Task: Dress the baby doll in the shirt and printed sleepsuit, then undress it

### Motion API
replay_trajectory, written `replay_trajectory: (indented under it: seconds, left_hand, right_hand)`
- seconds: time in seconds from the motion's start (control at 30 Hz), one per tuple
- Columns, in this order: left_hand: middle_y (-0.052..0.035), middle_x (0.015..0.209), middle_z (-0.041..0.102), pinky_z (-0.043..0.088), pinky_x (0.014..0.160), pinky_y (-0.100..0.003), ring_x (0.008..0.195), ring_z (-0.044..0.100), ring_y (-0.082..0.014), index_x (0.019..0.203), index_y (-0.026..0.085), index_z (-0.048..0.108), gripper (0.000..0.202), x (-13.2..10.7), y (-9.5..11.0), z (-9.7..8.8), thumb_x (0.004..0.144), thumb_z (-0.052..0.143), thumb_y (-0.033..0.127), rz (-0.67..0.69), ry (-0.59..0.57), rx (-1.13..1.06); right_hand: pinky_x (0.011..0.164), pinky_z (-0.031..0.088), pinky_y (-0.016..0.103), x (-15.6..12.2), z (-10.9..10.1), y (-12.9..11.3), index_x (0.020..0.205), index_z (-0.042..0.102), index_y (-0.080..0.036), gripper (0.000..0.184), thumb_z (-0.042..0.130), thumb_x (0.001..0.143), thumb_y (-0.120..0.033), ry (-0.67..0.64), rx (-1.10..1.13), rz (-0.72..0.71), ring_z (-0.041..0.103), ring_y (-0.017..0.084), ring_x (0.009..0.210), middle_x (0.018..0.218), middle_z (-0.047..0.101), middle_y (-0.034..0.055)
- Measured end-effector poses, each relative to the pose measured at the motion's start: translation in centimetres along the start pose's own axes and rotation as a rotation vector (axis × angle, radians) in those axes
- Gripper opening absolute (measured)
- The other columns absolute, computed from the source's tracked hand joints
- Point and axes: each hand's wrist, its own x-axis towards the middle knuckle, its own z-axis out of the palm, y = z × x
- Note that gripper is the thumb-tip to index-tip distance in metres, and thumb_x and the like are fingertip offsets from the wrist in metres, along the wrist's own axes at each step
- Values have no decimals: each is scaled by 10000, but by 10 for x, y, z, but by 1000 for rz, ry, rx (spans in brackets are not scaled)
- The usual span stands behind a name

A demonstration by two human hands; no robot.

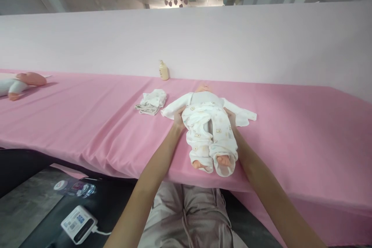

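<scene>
A baby doll [209,131] lies on its back on the pink table [87,124], feet toward me, dressed in a white top and white printed trousers. Its bare feet stick out near the table's front edge. My left hand [178,118] grips the trousers' waistband at the doll's left side. My right hand [231,118] grips the waistband on the other side. Both hands have fingers curled on the fabric at the doll's waist. The doll's head is mostly hidden behind its body.
A folded white cloth [151,102] lies left of the doll. A small cream bottle [163,70] stands against the pale back wall. Another doll [20,83] lies at the far left. A white device with a cable [78,224] sits on the floor by my legs.
</scene>
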Motion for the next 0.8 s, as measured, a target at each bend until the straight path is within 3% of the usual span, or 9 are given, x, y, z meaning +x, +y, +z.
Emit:
replay_trajectory:
  seconds: [0.27, 0.4, 0.5, 0.6, 0.67, 0.73, 0.8]
  left_hand:
    - [-79, 706, 651, 470, 817, -384, 824, 629, -268, 804, 130, 603, 209, -7, -1, 9, 702, 608, 313, -92, 42, 89]
    - [-13, 640, 582, 466, 768, -341, 715, 597, -204, 710, 169, 551, 156, 1, -2, 5, 664, 634, 294, 71, 39, 217]
    - [13, 613, 515, 449, 749, -315, 696, 559, -174, 616, 184, 500, 205, 9, -1, -1, 648, 657, 313, 243, 49, 493]
    - [-30, 817, 581, 416, 821, -312, 892, 549, -198, 576, 183, 489, 238, 15, 2, -5, 652, 663, 327, 435, 41, 826]
    - [-50, 972, 592, 400, 841, -308, 981, 524, -205, 605, 187, 499, 228, 20, 7, -6, 696, 636, 346, 512, -28, 995]
    - [-43, 886, 598, 393, 808, -297, 902, 527, -196, 629, 199, 497, 225, 28, 13, -6, 740, 610, 358, 519, -68, 1139]
    - [-4, 663, 529, 374, 766, -275, 766, 506, -182, 610, 209, 481, 230, 40, 16, -4, 741, 634, 321, 483, 8, 1196]
  right_hand:
    - [677, 497, 325, 7, -9, -1, 798, 634, -202, 191, 598, 708, -366, -17, -16, 45, 596, 195, 689, 706, 656, 20]
    - [696, 495, 339, 12, -11, 0, 807, 644, -206, 214, 596, 682, -372, -33, -91, 84, 602, 213, 732, 701, 652, 9]
    - [750, 478, 340, 20, -17, 3, 737, 640, -213, 155, 622, 604, -290, -30, -179, 4, 595, 211, 773, 707, 642, -9]
    - [827, 439, 336, 32, -26, 2, 651, 646, -198, 148, 668, 514, -247, 46, -405, -171, 571, 225, 880, 809, 647, 8]
    - [879, 399, 312, 41, -30, -1, 574, 633, -193, 123, 694, 485, -252, 123, -572, -292, 545, 228, 959, 929, 643, 23]
    - [888, 378, 299, 50, -31, -4, 545, 617, -194, 121, 687, 513, -288, 152, -705, -353, 537, 220, 963, 963, 638, 26]
    - [814, 400, 304, 59, -30, -5, 516, 567, -200, 183, 646, 583, -352, 221, -815, -331, 547, 202, 844, 798, 635, 16]
